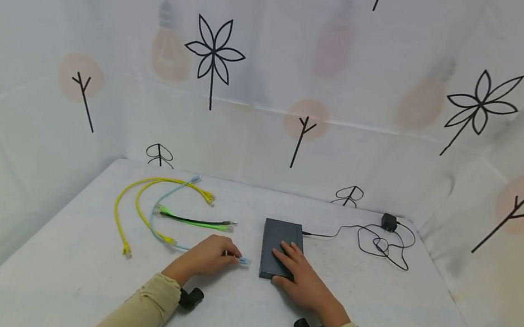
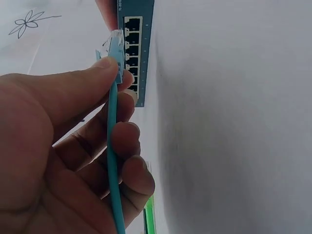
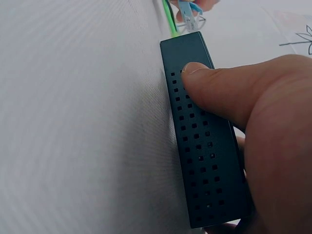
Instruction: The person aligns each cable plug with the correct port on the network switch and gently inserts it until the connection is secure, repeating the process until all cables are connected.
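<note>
Between thumb and fingers my left hand [image 1: 208, 257] pinches the plug end of a light blue Ethernet cable [image 2: 113, 146]. Its clear-tipped plug [image 2: 117, 46] points at the ports [image 2: 132, 38] of a dark network switch [image 1: 278, 234], a small gap apart in the head view. The visible ports hold no plugs. Spread over the switch's top lie the fingers of my right hand [image 1: 302, 282]. In the right wrist view, the right thumb [image 3: 209, 90] presses the switch's vented side.
Two yellow cables [image 1: 122, 193] lie curved at the left. A green cable [image 1: 202, 226] and a black cable [image 1: 197, 220] lie left of the switch. At the back right, a black power adapter [image 1: 389, 222] has a tangled cord [image 1: 383, 249] running to the switch.
</note>
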`<state>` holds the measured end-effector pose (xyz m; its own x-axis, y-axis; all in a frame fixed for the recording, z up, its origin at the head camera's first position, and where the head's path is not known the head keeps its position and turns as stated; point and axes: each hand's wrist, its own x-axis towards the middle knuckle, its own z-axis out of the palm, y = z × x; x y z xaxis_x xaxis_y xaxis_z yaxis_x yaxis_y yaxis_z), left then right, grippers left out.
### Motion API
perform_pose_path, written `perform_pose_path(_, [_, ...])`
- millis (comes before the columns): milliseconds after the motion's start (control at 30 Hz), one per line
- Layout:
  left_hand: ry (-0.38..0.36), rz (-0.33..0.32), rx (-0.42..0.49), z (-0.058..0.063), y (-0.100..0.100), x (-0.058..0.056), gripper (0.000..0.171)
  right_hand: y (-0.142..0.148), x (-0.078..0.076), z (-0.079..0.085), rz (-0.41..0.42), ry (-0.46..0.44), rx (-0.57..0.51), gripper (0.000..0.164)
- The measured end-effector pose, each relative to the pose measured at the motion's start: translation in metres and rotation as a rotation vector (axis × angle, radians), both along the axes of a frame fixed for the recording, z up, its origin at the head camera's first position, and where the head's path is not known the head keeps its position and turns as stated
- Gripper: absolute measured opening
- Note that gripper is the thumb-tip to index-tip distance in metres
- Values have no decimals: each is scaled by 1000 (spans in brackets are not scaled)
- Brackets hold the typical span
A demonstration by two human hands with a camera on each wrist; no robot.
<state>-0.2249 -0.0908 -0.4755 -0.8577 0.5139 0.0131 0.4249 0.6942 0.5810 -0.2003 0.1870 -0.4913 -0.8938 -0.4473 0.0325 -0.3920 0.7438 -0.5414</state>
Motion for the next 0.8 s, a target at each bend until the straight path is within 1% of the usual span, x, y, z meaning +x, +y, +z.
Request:
perform_pose_path(300, [7, -12, 16, -2, 8, -4, 18, 0, 1, 3, -10, -6, 13, 62])
perform_pose_path(567, [1, -8, 1, -5, 13, -8, 18, -1, 0, 2, -10, -10, 11, 61])
perform_pose_path(800, [15, -25, -7, -2, 16, -7, 19, 0, 0, 1, -7, 1, 10, 61])
